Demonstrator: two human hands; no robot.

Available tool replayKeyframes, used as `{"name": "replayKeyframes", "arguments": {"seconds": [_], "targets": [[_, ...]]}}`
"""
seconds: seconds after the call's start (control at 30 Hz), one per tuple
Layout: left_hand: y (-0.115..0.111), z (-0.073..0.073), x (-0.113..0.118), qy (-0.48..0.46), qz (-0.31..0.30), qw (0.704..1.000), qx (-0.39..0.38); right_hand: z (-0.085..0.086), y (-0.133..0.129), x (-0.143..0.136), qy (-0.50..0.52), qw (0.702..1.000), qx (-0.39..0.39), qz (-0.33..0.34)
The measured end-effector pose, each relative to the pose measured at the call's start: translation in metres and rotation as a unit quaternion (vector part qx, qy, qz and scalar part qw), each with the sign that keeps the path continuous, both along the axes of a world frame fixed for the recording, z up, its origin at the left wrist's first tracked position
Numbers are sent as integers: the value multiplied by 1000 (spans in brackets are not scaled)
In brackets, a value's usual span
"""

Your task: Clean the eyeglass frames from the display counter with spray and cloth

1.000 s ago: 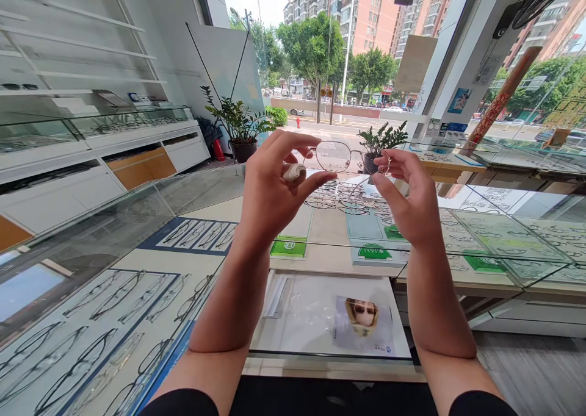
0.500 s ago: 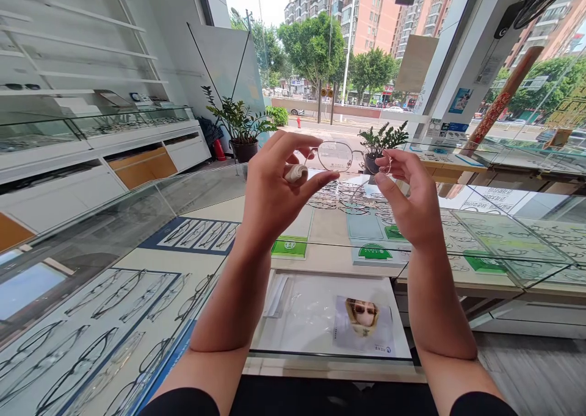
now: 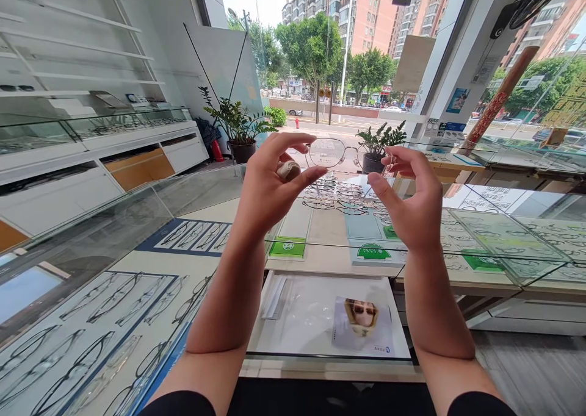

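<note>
A pair of thin-rimmed eyeglasses is raised in front of me above the glass counter, its clear lenses towards the window. My left hand is closed on the left rim, index finger above and thumb below. A rolled pale cloth is tucked under that hand's curled fingers. On the other side, my right hand has thumb and fingers curved around the right end of the frame. The right lens is partly lost against the plant pot, and the exact contact of the right fingertips is hard to make out.
Below lies a glass display counter with rows of spectacle frames at left. A white drawer holds a printed lens cloth and clear plastic. Potted plants stand beyond the counter, before the window.
Both hands have stayed up around the eyeglasses. The glasses and my left hand have shifted slightly left and up, and my right thumb sits a little further left.
</note>
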State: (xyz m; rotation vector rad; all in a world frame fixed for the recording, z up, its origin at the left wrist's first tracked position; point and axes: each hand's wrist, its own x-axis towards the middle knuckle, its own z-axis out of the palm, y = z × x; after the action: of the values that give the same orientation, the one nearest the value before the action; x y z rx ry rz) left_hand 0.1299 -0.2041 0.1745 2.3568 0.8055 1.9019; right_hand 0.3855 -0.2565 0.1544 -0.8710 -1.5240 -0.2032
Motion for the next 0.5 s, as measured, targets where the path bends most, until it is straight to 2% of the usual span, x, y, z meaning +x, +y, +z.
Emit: {"name": "replayKeyframes", "arguments": {"seconds": [0.5], "targets": [[-1, -1, 1, 0, 0, 1000, 3, 0, 0, 0, -7, 1000, 18, -9]]}}
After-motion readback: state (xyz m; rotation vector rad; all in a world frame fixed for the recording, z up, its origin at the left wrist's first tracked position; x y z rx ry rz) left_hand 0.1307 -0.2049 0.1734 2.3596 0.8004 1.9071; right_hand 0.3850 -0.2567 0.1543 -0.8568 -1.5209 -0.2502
